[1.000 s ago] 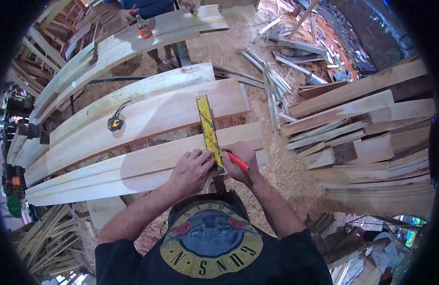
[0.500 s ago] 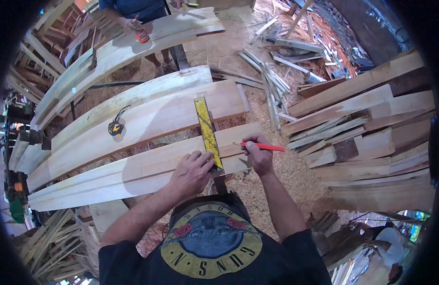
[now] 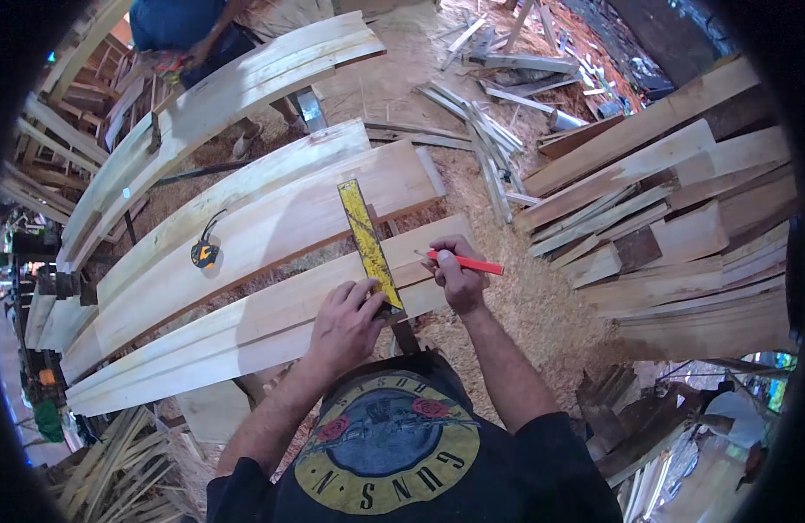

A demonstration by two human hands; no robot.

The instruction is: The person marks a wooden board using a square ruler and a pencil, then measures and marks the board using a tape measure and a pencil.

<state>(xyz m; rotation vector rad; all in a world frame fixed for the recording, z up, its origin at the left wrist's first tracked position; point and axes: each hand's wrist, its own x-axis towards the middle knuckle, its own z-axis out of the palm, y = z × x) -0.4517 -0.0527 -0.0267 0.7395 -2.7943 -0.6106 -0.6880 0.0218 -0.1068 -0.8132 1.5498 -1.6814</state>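
Note:
My left hand (image 3: 345,326) grips the dark stock of a yellow-bladed try square (image 3: 364,235) at the near edge of a long pale plank (image 3: 276,301). The scuffed blade lies across that plank and reaches onto the one beyond. In my right hand (image 3: 458,281) is a red pencil (image 3: 483,265), pinched between thumb and fingers. Its tip points left, over the plank's right end, a little to the right of the blade. Whether the tip touches the wood I cannot tell.
A black and yellow tape measure (image 3: 205,254) lies on the middle plank (image 3: 272,222). Beyond, a person (image 3: 180,39) stands by another long plank (image 3: 237,91). Stacked boards (image 3: 681,218) fill the right side, and scrap strips (image 3: 485,139) lie on sawdust.
The view has shifted slightly. The person across has moved left and leans down, and the orange bottle-like object is off the far plank. My hands keep nearly the same hold.

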